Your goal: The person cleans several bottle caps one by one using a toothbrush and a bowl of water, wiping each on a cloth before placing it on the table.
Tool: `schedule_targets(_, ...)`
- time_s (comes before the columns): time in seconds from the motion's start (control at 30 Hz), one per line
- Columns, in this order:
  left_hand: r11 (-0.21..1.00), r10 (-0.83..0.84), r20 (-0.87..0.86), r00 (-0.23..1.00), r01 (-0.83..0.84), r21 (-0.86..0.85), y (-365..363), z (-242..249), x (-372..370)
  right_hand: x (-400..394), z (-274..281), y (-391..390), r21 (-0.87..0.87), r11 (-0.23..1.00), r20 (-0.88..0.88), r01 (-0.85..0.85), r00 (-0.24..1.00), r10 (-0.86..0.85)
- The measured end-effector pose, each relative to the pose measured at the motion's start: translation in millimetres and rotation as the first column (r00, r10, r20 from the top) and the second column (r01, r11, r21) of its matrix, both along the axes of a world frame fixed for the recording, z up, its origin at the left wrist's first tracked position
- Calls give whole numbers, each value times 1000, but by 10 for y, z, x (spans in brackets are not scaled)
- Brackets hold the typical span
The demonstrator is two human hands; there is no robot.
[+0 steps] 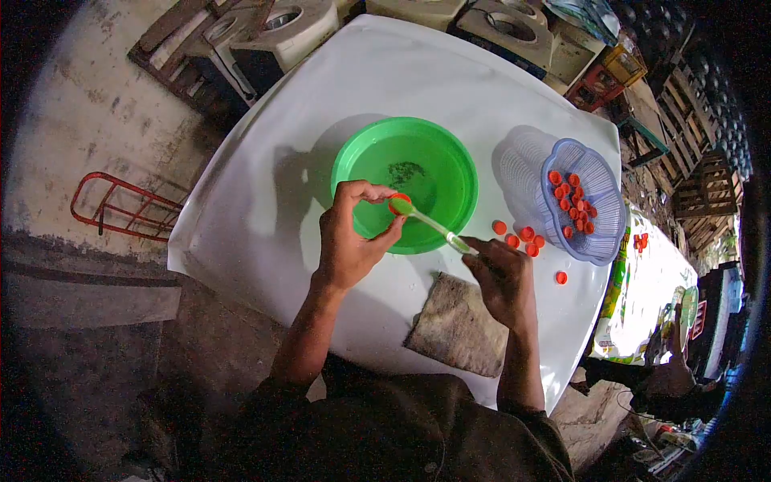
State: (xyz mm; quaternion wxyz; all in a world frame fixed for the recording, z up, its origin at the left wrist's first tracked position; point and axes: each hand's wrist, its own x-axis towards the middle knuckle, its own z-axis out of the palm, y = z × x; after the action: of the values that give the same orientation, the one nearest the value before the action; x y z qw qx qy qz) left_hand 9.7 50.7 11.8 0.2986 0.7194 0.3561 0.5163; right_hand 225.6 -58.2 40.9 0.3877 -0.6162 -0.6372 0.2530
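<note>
Head view: left hand (347, 241) pinches red cap (399, 201) over green basin (450, 161) rim, right hand (502, 277) grips toothbrush (434, 223); bare table (265, 209) leftward.

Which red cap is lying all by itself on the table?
The red cap nearest the table's front edge, below the blue basket. The other loose caps huddle together by the basket, and one cap is held in the left hand.

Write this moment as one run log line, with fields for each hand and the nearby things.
left hand: holds red cap | right hand: holds brush on cap | below: green basin | near: cloth, basket of caps
</note>
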Motion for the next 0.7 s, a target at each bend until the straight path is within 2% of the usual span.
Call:
schedule_targets(0.1,1000,8,-8,1000,-8,-9,-26,0,-7,-39,87,-2,-31,997,28,75,997,-74)
schedule_targets(0.2,1000,-14,2,1000,14,5,-8,3,-17,-30,58,-9,-17,999,-27,-40,999,40)
schedule_targets(0.23,1000,-15,11,1000,15,4,-18,4,-24,3,41,-6,-3,1000,30,-22,999,22)
schedule_targets(0.33,1000,-2,-13,1000,2,16,-26,18,-33,-38,88,-4,-44,997,42,70,997,-68)
schedule_targets(0.47,999,-39,2,999,39,19,-16,34,-54,55,85,-29,-93,994,17,-55,998,56)
schedule_targets(0.5,999,-34,-8,999,34,23,-21,31,-53,104,66,-34,-61,998,51,-33,998,36)
schedule_targets(0.6,1000,-23,-19,1000,23,21,-51,14,-45,146,141,-49,-85,994,-17,67,998,-68)
schedule_targets(0.63,1000,-24,-10,1000,25,14,-50,12,-39,142,151,-48,-32,997,35,66,997,-65)
schedule_targets(0.7,999,-26,-6,1000,26,18,-49,14,-24,109,221,-45,-68,997,72,40,997,-35)
